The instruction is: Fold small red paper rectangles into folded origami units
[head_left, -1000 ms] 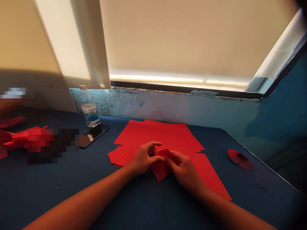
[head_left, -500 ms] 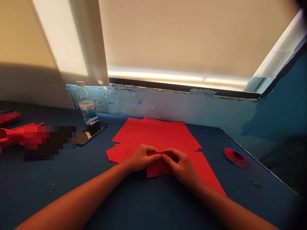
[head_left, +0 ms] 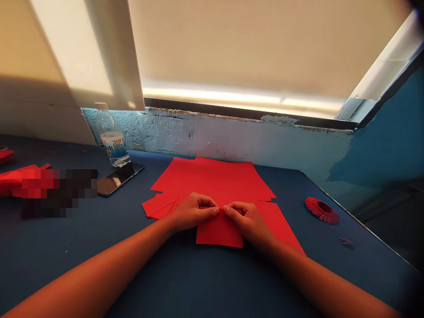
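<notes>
A square of red paper [head_left: 219,232] is pinched along its far edge between both hands, its near part hanging toward me over the dark blue table. My left hand [head_left: 194,213] is closed, thumb and forefinger gripping the edge left of the middle. Close beside it, my right hand [head_left: 250,219] pinches the same edge with thumb and forefinger. Behind the hands lie large red sheets [head_left: 215,179]. Several smaller red pieces [head_left: 160,205] are fanned out left of my left hand, and another red sheet [head_left: 281,223] reaches out past my right wrist.
A water bottle [head_left: 113,143] and a black phone [head_left: 121,179] stand and lie at the back left. Crumpled red paper [head_left: 13,180] is at far left, partly blurred out. A fringed red paper ring [head_left: 322,210] lies near the table's right edge.
The red paper now shows as a wider flat square below the fingers. My fingertips have moved slightly apart along its edge. The whole view has shifted a little.
</notes>
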Tool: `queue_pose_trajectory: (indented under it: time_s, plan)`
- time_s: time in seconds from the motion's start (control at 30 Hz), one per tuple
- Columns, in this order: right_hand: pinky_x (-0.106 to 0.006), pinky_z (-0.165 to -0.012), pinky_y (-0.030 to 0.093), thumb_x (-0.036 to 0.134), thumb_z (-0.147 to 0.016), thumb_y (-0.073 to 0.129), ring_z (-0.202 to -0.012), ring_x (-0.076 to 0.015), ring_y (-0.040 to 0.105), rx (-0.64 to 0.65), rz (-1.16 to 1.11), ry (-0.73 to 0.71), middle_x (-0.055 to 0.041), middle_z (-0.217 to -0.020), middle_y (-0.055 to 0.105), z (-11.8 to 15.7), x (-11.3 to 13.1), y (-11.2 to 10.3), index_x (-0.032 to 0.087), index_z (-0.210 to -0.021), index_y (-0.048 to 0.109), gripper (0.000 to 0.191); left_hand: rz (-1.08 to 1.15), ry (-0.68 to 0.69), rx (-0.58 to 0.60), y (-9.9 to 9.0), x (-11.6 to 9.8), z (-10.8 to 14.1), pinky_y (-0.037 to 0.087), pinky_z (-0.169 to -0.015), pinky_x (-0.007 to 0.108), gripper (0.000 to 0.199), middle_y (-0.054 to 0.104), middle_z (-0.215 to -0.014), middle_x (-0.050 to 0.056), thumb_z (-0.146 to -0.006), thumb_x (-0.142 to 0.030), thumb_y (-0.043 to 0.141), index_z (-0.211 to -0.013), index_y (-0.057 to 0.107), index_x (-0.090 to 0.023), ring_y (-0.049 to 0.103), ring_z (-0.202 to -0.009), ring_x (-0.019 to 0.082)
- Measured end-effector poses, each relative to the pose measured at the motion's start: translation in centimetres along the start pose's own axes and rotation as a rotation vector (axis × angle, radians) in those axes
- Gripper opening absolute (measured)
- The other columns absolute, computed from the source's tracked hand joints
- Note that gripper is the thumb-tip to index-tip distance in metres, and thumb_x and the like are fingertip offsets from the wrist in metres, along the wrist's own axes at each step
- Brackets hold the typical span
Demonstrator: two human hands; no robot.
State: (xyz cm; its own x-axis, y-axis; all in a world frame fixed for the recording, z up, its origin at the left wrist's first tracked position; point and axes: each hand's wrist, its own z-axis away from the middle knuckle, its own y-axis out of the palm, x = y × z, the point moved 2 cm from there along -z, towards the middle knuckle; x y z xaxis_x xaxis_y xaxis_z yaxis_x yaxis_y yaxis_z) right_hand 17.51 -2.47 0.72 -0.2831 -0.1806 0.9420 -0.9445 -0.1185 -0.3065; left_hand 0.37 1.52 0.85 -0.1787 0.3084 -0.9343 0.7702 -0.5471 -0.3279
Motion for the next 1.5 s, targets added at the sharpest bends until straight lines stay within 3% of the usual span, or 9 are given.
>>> queue_pose_trajectory:
  time_s: [0.23, 0.6, 0.97, 1.5]
  plan:
    - [-0.022, -0.053, 0.038, 0.038, -0.082, 0.052, -0.062, -0.0132, 0.051, 0.017, 0.115, -0.055, 0.0003, -0.065, 0.058, 0.25, 0.21, 0.31, 0.017, -0.067, 0.062, 0.027, -0.055, 0.017, -0.007, 0.3, -0.55, 0.18, 0.037, -0.056, 0.021, 0.024, 0.061, -0.069, 0.001, -0.078, -0.037, 0.058, -0.073, 0.066, -0.014, 0.052, -0.066, 0.013]
    - [-0.022, -0.05, 0.032, 0.034, -0.085, 0.047, -0.058, -0.0105, 0.04, 0.088, 0.141, -0.049, 0.0017, -0.063, 0.048, 0.12, -0.12, 0.55, 0.016, -0.068, 0.055, 0.026, -0.024, -0.018, -0.031, 0.37, -0.4, 0.04, 0.03, -0.051, 0.02, 0.019, 0.049, -0.059, -0.002, -0.075, -0.027, 0.058, -0.064, 0.061, -0.011, 0.042, -0.058, 0.009]
    - [-0.022, -0.052, 0.035, 0.036, -0.085, 0.049, -0.06, -0.0113, 0.044, 0.103, 0.023, -0.004, 0.0005, -0.067, 0.053, 0.0, -0.42, 0.29, 0.017, -0.07, 0.058, 0.026, 0.081, -0.091, -0.054, 0.45, -0.52, 0.03, 0.034, -0.054, 0.021, 0.02, 0.057, -0.062, 0.001, -0.072, -0.029, 0.061, -0.067, 0.067, -0.01, 0.047, -0.06, 0.011]
    - [-0.023, -0.053, 0.037, 0.036, -0.085, 0.049, -0.062, -0.0124, 0.048, 0.063, 0.049, -0.024, -0.0005, -0.068, 0.057, -0.17, -0.57, 0.18, 0.017, -0.073, 0.064, 0.026, 0.072, -0.099, -0.102, 0.46, -0.16, 0.0, 0.036, -0.054, 0.022, 0.02, 0.06, -0.063, 0.002, -0.072, -0.03, 0.061, -0.068, 0.069, -0.012, 0.05, -0.06, 0.012]
